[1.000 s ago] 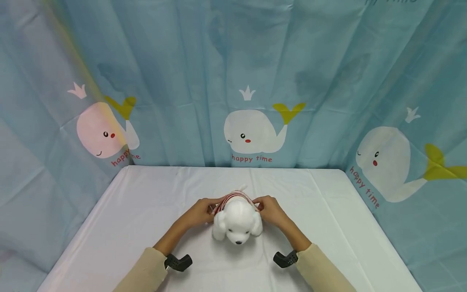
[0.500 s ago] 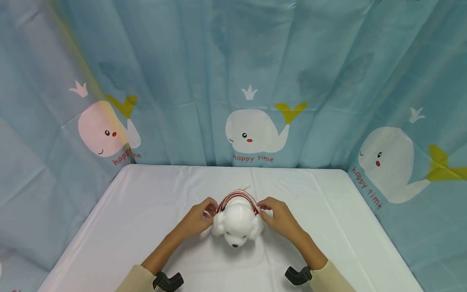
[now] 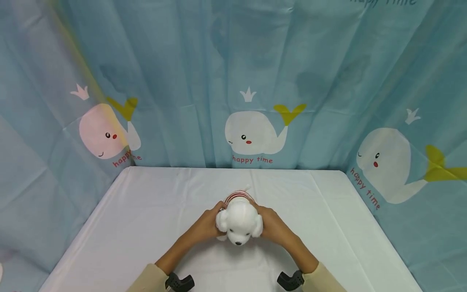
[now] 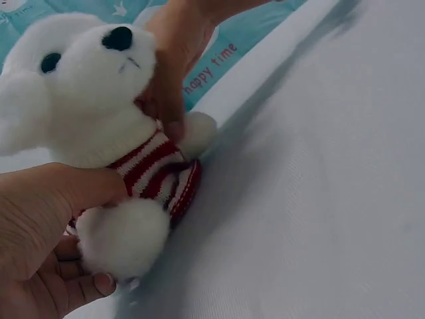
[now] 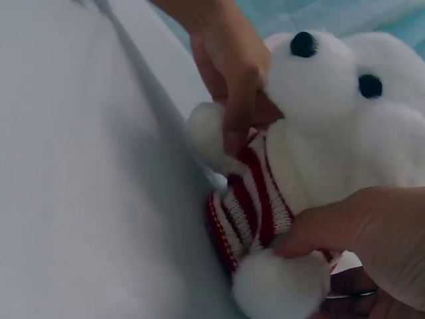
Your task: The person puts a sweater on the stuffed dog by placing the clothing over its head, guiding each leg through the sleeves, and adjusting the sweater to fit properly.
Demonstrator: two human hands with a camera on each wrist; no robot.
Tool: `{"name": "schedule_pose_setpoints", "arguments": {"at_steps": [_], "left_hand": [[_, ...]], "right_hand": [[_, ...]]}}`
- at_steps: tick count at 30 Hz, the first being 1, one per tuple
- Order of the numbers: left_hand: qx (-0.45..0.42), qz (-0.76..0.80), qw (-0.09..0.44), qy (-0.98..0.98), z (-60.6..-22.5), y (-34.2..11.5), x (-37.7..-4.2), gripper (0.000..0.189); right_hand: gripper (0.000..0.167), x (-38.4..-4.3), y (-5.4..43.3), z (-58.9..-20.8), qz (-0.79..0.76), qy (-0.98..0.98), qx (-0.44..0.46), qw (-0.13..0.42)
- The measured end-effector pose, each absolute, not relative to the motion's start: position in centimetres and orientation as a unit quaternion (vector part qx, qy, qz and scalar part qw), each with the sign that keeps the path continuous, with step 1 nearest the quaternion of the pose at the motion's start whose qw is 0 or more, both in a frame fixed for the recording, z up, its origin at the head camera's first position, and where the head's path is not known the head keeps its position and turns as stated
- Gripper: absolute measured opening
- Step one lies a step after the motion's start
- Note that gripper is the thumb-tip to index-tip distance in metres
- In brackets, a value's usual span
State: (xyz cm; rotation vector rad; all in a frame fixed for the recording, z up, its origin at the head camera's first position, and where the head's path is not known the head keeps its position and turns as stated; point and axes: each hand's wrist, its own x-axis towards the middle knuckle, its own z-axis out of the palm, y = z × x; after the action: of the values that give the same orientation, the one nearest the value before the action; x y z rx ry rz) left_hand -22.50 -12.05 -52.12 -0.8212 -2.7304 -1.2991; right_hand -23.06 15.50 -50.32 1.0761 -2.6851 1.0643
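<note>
A white plush dog (image 3: pixel 238 219) faces the person at the middle of the table, wearing a red-and-white striped knit sweater (image 4: pixel 156 169). My left hand (image 3: pixel 209 223) grips the dog's side, thumb on the sweater by a front leg (image 4: pixel 126 239) and fingers curled beneath that leg. On the other side my right hand (image 3: pixel 271 225) holds the dog the same way, its thumb against the sweater beside the other front leg (image 5: pixel 282 282). In the head view the dog's head covers most of its body and the fingertips of both hands.
White cloth covers the table (image 3: pixel 164 190). A light blue curtain (image 3: pixel 182 81) printed with whales hangs behind it and along both sides. Black wrist-worn devices (image 3: pixel 180 282) sit at the beige sleeves (image 3: pixel 322 280).
Both hands have gone from pulling at the sweater's sides to gripping the dog's body by the front legs. The sweater's back looks narrower in view now.
</note>
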Motion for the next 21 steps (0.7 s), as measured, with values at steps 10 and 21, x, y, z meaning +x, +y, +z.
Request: {"name": "schedule_pose_setpoints", "arguments": {"at_steps": [10, 21], "left_hand": [[-0.209, -0.505, -0.030, -0.837, -52.9, -11.0, -22.5, 0.060], [-0.137, -0.568, -0.073, -0.808, -51.9, -13.1, -23.0, 0.025]], "right_hand": [[0.023, -22.5, 14.4, -50.8, 0.409, -0.881, 0.236, -0.020], [0.075, -22.4, 15.4, -50.7, 0.347, -0.896, 0.269, 0.059]]}}
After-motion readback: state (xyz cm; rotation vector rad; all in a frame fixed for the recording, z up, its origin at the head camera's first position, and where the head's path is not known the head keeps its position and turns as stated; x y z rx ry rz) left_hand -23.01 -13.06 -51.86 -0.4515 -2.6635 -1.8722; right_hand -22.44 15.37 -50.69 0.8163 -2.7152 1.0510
